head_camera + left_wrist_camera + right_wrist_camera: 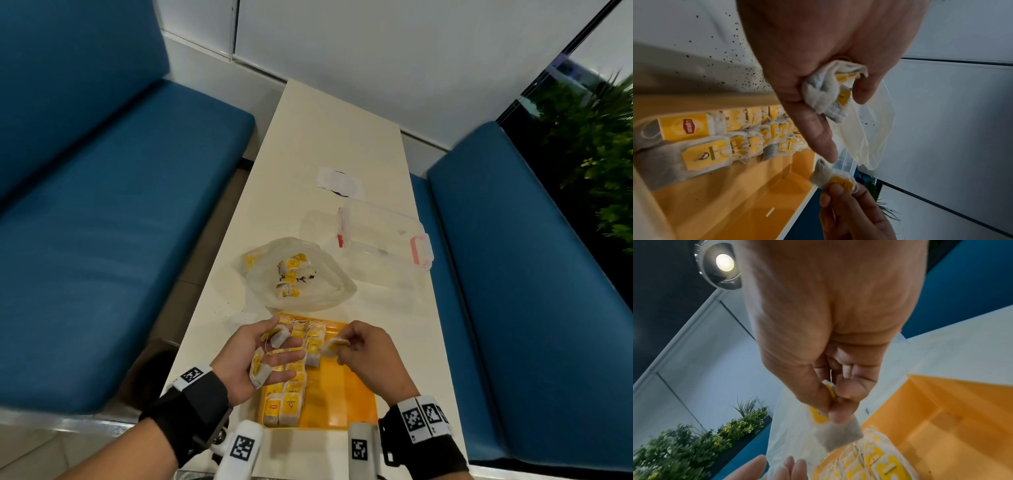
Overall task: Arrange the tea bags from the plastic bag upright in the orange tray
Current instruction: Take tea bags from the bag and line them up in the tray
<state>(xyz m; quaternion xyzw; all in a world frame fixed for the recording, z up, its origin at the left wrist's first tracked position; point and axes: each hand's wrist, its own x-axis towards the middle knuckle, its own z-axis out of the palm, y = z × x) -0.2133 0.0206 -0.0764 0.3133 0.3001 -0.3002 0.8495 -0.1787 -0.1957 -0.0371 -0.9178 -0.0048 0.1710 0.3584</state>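
The orange tray (346,397) lies at the table's near edge, with tea bags (289,394) standing in rows along its left side and its right side bare. Over the tray's left edge my left hand (274,353) holds a few crumpled tea bags (826,94) among its fingers. My right hand (342,346) hovers above the tray's far part and pinches one tea bag (838,434) by its yellow tag. Beyond the tray lies the open plastic bag (301,274), which has more tea bags inside.
A clear plastic box (383,236) with pink latches stands right of the plastic bag, and a clear flat piece (339,181) lies further back. Loose tea specks (222,308) dot the white table (325,137). Blue benches (102,240) flank both sides.
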